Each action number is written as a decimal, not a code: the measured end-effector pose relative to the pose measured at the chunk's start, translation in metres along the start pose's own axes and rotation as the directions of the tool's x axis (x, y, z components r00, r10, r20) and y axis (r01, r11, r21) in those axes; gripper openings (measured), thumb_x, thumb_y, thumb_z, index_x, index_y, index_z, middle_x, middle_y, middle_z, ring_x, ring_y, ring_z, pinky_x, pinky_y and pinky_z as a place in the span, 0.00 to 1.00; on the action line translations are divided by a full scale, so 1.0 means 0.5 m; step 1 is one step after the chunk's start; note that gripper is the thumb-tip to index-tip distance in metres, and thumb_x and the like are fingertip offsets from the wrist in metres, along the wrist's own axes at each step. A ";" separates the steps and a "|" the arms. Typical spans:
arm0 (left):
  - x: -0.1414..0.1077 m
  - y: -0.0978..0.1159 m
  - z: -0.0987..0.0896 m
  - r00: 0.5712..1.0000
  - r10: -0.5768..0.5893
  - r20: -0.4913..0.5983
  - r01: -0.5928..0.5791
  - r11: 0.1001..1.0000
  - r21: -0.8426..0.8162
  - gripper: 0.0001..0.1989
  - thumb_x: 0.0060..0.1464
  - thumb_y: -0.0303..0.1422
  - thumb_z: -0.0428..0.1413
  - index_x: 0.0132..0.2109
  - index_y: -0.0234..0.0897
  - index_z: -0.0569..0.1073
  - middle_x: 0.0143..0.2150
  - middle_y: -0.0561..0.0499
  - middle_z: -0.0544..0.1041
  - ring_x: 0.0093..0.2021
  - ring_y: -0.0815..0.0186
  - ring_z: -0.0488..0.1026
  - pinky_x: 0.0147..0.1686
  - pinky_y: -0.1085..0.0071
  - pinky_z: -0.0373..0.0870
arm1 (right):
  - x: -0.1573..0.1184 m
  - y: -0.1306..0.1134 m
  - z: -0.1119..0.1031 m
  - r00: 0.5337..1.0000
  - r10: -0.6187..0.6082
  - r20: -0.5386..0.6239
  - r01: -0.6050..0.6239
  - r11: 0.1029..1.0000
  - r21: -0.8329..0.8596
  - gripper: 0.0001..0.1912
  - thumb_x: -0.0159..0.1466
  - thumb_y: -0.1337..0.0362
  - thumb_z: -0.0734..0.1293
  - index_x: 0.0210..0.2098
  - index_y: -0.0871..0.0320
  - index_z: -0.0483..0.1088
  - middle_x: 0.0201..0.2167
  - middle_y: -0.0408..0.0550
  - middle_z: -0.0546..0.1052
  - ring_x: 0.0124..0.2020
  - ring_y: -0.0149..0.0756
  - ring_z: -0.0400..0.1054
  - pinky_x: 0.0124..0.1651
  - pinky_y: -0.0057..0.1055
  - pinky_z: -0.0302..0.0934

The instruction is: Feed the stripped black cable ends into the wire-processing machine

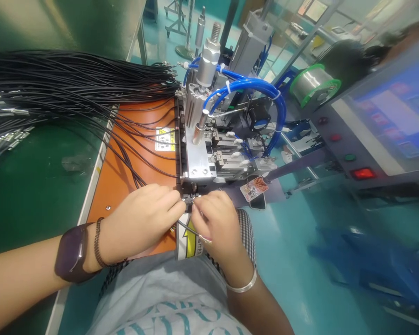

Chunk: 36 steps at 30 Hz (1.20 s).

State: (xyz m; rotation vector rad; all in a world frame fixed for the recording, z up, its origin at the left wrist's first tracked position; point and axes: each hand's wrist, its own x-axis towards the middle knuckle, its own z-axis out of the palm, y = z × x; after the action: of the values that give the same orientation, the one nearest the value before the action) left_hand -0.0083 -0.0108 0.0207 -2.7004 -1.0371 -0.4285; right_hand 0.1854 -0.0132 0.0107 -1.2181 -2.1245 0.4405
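Note:
My left hand [145, 216], fingers closed, is over the front right part of the orange plate [136, 163], pinching a black cable beside a small dark fixture [188, 201]. My right hand [218, 223] is closed at the other side of that fixture. A black cable [190, 228] runs from under my left fingers to my right palm. What my right fingertips pinch is too small to make out. Several black cables [145, 160] cross the orange plate into the machine's edge. Just beyond my hands stands the metal machine [199, 160] with its upright cylinder.
A big bundle of black cables [73, 79] lies at the upper left. Blue air hoses [282, 111] arch over the machine. A wire spool [314, 86] and a control panel [391, 125] are at the right. A phone [254, 188] lies right of the machine.

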 end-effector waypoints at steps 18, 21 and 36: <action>-0.005 0.004 0.002 0.981 -0.186 0.061 0.194 0.957 -0.213 0.07 0.51 0.22 0.50 0.32 0.40 0.64 0.27 0.53 0.66 0.27 0.62 0.63 0.27 0.65 0.58 | -0.003 0.006 0.012 0.877 0.477 0.063 -0.400 0.649 0.647 0.03 0.61 0.64 0.70 0.34 0.56 0.77 0.32 0.45 0.80 0.34 0.36 0.73 0.40 0.33 0.67; -0.009 0.013 0.008 0.985 -0.165 0.052 0.173 0.958 -0.229 0.07 0.53 0.23 0.51 0.32 0.40 0.64 0.27 0.53 0.66 0.27 0.62 0.62 0.27 0.65 0.57 | -0.007 0.002 0.017 0.869 0.490 0.065 -0.396 0.612 0.685 0.03 0.60 0.64 0.70 0.30 0.56 0.75 0.28 0.42 0.77 0.30 0.33 0.70 0.36 0.29 0.64; -0.009 0.019 0.007 0.996 0.086 -0.034 -0.087 0.995 -0.051 0.07 0.55 0.28 0.53 0.41 0.33 0.72 0.31 0.49 0.68 0.31 0.60 0.62 0.30 0.62 0.59 | 0.005 0.011 -0.023 0.892 0.346 0.292 -0.434 0.838 0.330 0.11 0.60 0.68 0.62 0.22 0.56 0.59 0.21 0.37 0.62 0.26 0.30 0.57 0.29 0.26 0.52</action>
State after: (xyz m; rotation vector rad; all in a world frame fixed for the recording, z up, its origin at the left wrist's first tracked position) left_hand -0.0045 -0.0196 0.0149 -2.7626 -0.9087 -0.4871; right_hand 0.1961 -0.0082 0.0171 -1.4132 -1.8233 1.1740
